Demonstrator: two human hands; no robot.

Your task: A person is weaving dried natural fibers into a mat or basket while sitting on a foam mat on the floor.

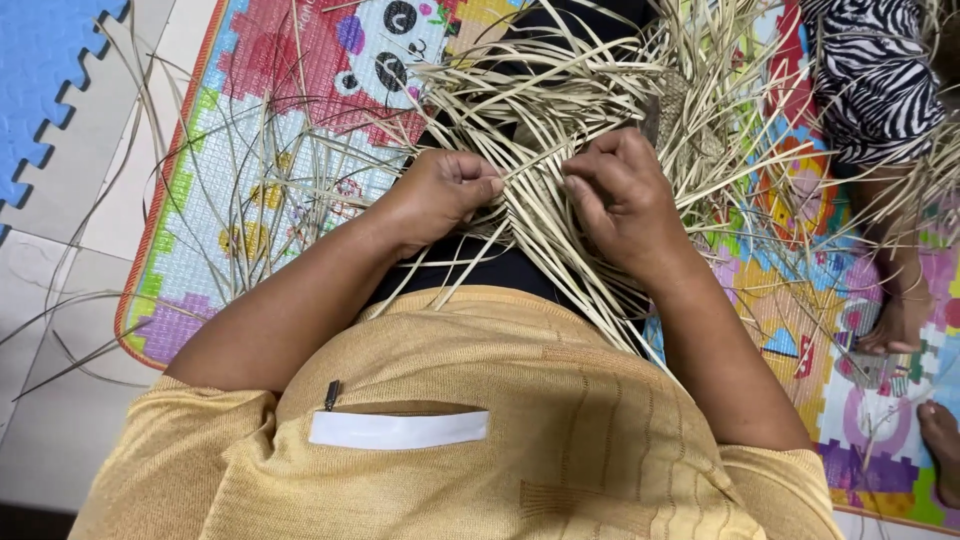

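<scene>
Pale dry straw strips (560, 110) are what both hands work on, in the middle of the frame. The left hand (440, 195) has its grip closed on a few strips, pinching them tight. The right hand (625, 200) is curled over the strips next to it, with the fingers pressing down on them, so its grip is closed on them too. The two hands almost touch. It looks like they hold the strips close so the crossed parts stay flat and do not slip apart.

The woven part (530, 200) sits on the person's lap, just between the hands. Long loose ends fan out to the top of the frame and to both sides.

Lower down is the person's yellow shirt (520, 400). Under it all lies a bright play mat (250, 130) with a panda picture, on a pale tiled floor (60, 300). A blue foam tile (40, 60) is at the upper left. At the right edge, another person's foot (900, 320) rests on the mat.
</scene>
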